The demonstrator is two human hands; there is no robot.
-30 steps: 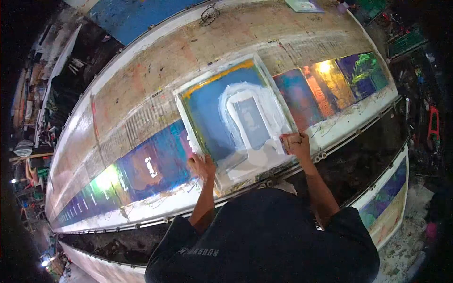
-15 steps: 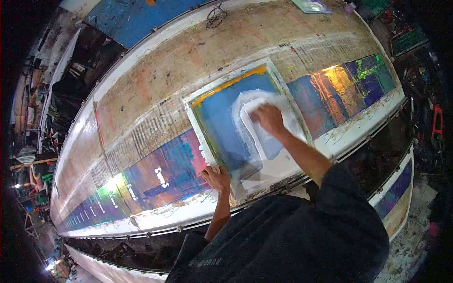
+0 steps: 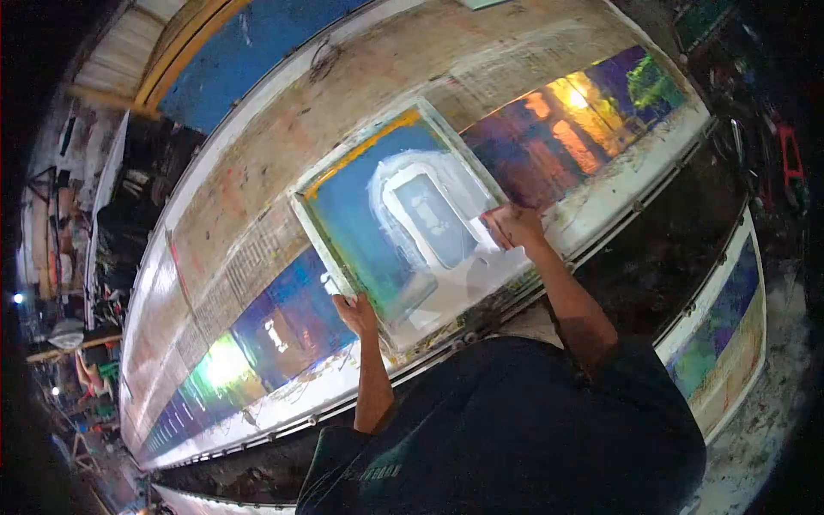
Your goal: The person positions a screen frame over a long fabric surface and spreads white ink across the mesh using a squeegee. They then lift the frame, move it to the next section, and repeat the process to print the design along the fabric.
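Note:
A printing screen in a pale frame (image 3: pixel 360 154) lies flat on a long table (image 3: pixel 257 172). Its mesh is blue, with white ink (image 3: pixel 386 180) ringing a dark rectangular design. My left hand (image 3: pixel 356 313) grips the frame's near left edge. Over the screen's near right corner, my right hand (image 3: pixel 513 225) is closed on a squeegee, which the fingers mostly hide. My dark shirt fills the bottom of the view.
A strip of coloured printed cloth (image 3: pixel 566 129) runs along the table on both sides of the screen. A bolted rail (image 3: pixel 635 206) lines the near edge. Another table (image 3: pixel 721 335) stands at the right. Clutter and a person's legs (image 3: pixel 86 369) are at far left.
My right hand went to the far part of the screen, then came back across the white ink to the near right corner. My left hand stayed on the frame.

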